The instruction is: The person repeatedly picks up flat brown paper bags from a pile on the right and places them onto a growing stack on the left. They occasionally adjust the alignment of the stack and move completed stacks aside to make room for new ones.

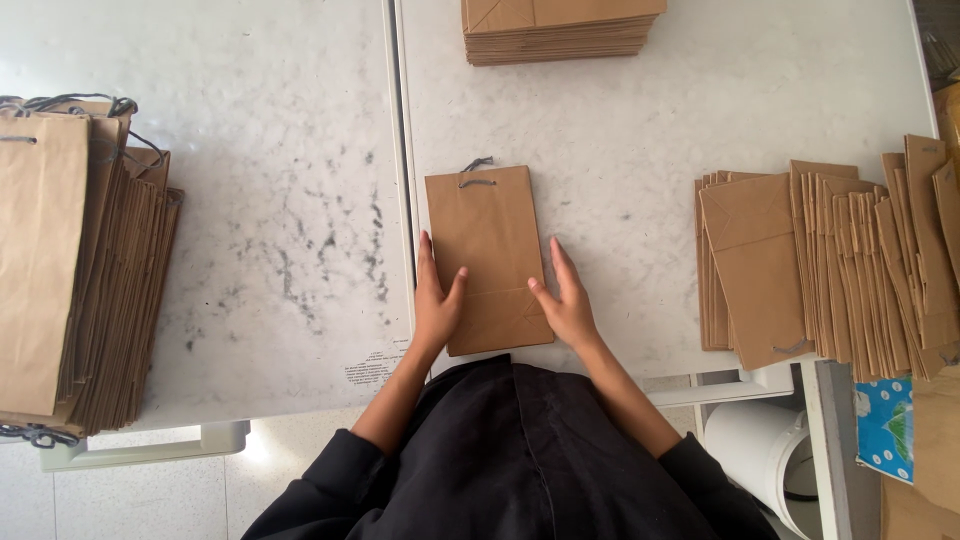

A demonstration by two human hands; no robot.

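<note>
A flat brown paper bag (487, 240) with a grey cord handle at its far end lies on the white table (640, 130) in front of me. My left hand (437, 300) rests flat along the bag's left edge, thumb on the paper. My right hand (566, 298) lies flat against the bag's right edge near its folded bottom. Both hands have fingers spread and press on the bag without gripping it.
A tall stack of finished bags with cord handles (75, 270) sits at the left on a second white table (260, 200). Fanned flat bags (830, 265) lie at the right. Another stack (555, 28) is at the far edge. A white bucket (760, 455) stands below right.
</note>
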